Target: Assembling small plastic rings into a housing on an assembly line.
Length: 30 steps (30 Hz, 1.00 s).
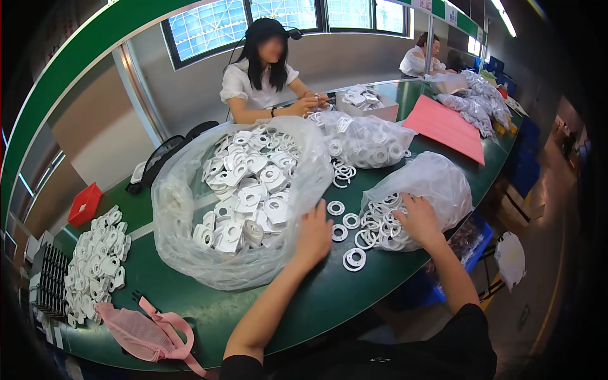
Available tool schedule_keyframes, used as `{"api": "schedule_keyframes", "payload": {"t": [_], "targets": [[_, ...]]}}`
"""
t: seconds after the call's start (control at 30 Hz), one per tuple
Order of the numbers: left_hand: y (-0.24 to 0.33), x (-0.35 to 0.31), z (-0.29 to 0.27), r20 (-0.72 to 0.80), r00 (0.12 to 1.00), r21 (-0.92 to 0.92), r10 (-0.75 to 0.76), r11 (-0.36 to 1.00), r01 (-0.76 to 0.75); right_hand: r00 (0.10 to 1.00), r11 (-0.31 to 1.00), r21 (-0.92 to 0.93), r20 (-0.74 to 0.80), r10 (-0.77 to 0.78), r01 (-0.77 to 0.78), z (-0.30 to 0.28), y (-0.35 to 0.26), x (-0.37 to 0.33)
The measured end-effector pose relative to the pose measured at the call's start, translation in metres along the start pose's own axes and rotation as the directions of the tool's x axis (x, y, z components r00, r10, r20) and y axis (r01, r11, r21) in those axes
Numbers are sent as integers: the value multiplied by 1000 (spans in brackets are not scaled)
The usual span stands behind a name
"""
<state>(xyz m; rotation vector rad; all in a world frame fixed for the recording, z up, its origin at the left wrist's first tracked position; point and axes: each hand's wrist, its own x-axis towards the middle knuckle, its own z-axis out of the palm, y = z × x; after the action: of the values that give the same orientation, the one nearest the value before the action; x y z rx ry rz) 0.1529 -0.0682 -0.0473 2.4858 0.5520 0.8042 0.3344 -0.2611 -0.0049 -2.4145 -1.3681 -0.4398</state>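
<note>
- The left hand (pixel 315 235) rests on the near edge of a big clear plastic bag (pixel 183 234) full of white flat plastic parts (pixel 250 190). Its fingers lie spread and loose on the bag wall and grasp nothing.
- The right hand (pixel 419 218) lies flat on the mouth of a smaller clear bag (pixel 437 180) full of white rings (pixel 380 225). Its fingers are spread over the rings; whether they pinch one cannot be told.
- Loose white rings (pixel 345 221) lie on the green surface (pixel 316 304) between the two hands.
- A third clear bag of rings (pixel 370 139) sits farther back, near another person (pixel 263 76) in a white top.
- A pile of white parts (pixel 95 266) lies at the far left, just beside a black tray (pixel 50 282).
- A pink mesh bag (pixel 142 332) lies at the near edge.
- A small red box (pixel 84 204) sits at the left, and a flat pink sheet (pixel 446 126) lies at the right.
- An open cardboard box (pixel 367 104) stands behind the bags.
</note>
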Motion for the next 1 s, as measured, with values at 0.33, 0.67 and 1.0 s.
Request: {"api": "schedule_keyframes", "payload": {"t": [0.33,0.67,1.0], "targets": [[-43,37,18,57,998,-48,-23,999,26,980,989,44,136,-146,141,10,-51,7],[2,10,15,139,986,-118,95,990,-79,907,869,263,-159,-391,420,15,-66,3],[9,-23,-30,186,978,-247,96,968,-48,910,874,266,-198,-364,407,-8,-57,-12]]}}
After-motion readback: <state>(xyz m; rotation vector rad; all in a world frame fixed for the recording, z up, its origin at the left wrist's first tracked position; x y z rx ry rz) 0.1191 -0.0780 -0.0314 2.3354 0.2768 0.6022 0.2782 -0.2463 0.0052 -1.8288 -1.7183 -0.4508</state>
